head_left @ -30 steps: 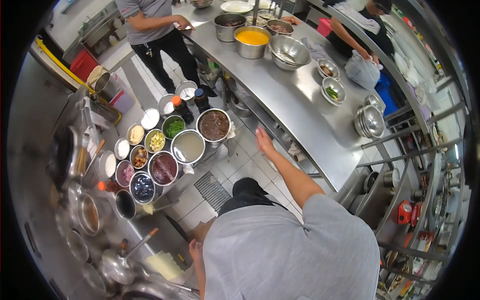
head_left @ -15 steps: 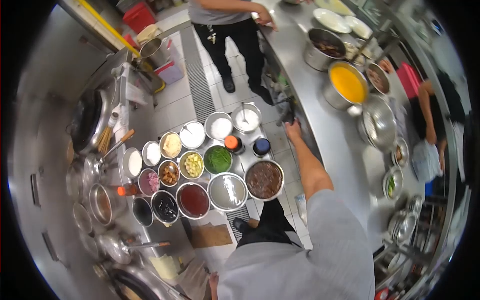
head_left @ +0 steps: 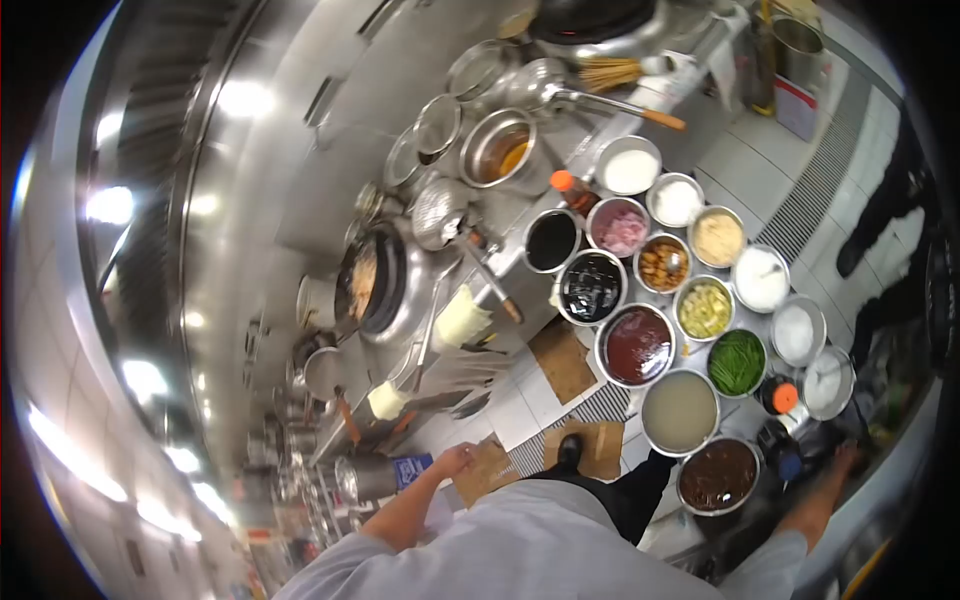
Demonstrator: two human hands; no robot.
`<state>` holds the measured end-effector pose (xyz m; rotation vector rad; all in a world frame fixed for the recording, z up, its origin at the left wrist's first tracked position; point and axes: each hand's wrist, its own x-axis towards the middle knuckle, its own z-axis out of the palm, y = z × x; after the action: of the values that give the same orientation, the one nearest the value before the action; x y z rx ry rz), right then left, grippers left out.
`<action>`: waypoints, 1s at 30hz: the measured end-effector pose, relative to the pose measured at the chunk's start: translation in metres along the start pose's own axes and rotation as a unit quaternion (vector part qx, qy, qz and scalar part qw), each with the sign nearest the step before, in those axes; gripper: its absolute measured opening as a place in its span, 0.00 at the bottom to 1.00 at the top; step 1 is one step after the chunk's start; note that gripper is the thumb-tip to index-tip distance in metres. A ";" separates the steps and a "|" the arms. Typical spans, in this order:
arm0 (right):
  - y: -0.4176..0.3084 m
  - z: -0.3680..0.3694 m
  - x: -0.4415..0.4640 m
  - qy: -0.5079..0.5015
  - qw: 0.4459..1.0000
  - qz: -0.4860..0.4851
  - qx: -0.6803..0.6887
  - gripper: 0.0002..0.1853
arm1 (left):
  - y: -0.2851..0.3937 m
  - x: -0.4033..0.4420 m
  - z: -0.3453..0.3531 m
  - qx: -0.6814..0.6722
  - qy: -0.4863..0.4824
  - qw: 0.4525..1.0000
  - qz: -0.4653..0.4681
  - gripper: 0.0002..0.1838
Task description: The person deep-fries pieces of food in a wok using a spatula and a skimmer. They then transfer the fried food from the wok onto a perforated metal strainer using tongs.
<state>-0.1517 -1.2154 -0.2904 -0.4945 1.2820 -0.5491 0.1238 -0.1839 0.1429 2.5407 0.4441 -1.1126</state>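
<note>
Two woks are in view: a dark one [head_left: 595,18] at the top edge, and one holding food [head_left: 372,278] on the stove side. A deep pot [head_left: 505,150], count one, contains amber liquid. Fifteen round metal containers stand close together: six in the outer row, four in the middle row, five in the inner row. The outer row ends at a container of white powder [head_left: 827,382]; the middle row ends at one of chopped greens [head_left: 737,362]; the inner row ends at one of brown sauce [head_left: 719,475]. Bottles number three: one blue-capped [head_left: 782,455] and two orange-capped, the first [head_left: 780,395] beside the greens, the second [head_left: 570,188] at the opposite end.

The right hand [head_left: 845,457] is near the blue-capped bottle, blurred; whether it is open or gripping cannot be told. The left hand [head_left: 457,459] is partly curled, with no object visible in it, above the floor.

Compared with the earlier frame, the view is turned toward the stove. The pot of yellow liquid has left the view; the left hand is now fully visible, farther out from the body.

The containers rest on a steel counter [head_left: 583,152]. The floor [head_left: 735,160] is pale tile with a slotted drain [head_left: 815,185] and three cardboard pieces [head_left: 562,362]. Another person's dark trousers [head_left: 890,215] show at the right edge; lights [head_left: 145,378] glare at far left.
</note>
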 end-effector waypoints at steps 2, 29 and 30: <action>0.008 0.023 -0.070 -0.352 0.891 -0.281 0.059 0.28 | -0.010 0.011 0.007 0.016 -0.012 1.000 0.018 0.19; -0.048 0.393 -0.824 -0.142 0.737 -0.527 -0.398 0.20 | -0.323 0.097 0.144 -0.315 -0.059 0.946 0.044 0.18; -0.052 0.406 -0.800 -0.219 0.777 -0.514 -0.291 0.17 | -0.329 0.092 0.141 -0.358 -0.037 0.933 0.024 0.16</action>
<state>0.0844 -0.7329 0.4302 -1.7963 0.6003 -0.8557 -0.0418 0.0656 -0.0736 1.8518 0.6261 -0.8200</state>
